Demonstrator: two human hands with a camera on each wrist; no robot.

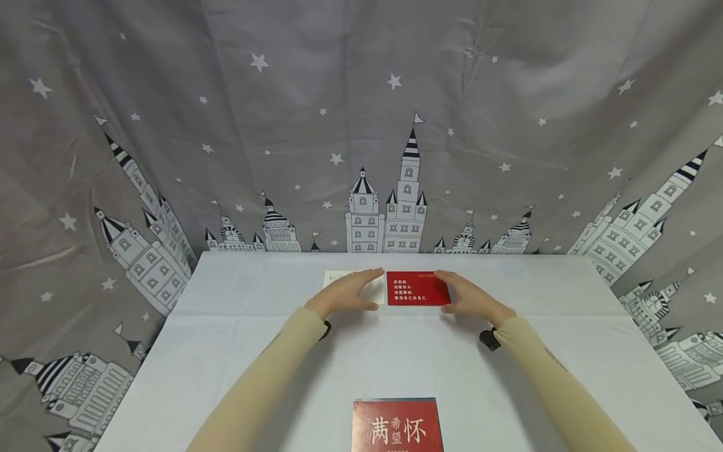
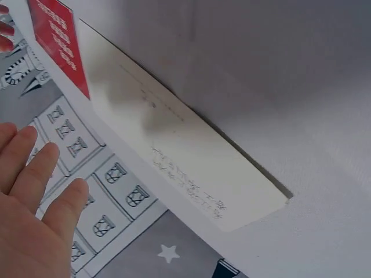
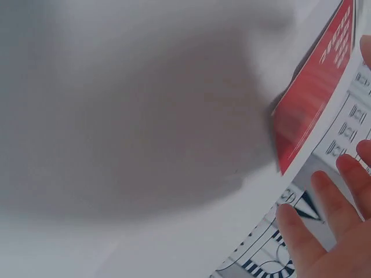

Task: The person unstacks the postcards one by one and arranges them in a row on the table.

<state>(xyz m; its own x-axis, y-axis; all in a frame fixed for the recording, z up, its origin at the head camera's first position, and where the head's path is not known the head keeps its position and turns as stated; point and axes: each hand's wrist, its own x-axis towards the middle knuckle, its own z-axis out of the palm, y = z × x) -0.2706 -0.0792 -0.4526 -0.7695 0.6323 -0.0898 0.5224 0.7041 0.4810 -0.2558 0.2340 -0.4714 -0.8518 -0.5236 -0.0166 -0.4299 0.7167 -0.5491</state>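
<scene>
A red card printed with white characters lies at the far middle of the white table. Right beside it, on the left, is a cream card with dark lettering. My left hand hovers above the cream card, thumb and fingers spread, hiding part of it from the head camera. At the red card's right end, my right hand reaches in with fingers extended, overlapping its edge in the head view. Both wrist views show straight fingers holding nothing.
A red booklet with large white characters lies near the front of the white table. Behind the table's far edge hangs a grey curtain with stars and castles. A dark band circles the right wrist.
</scene>
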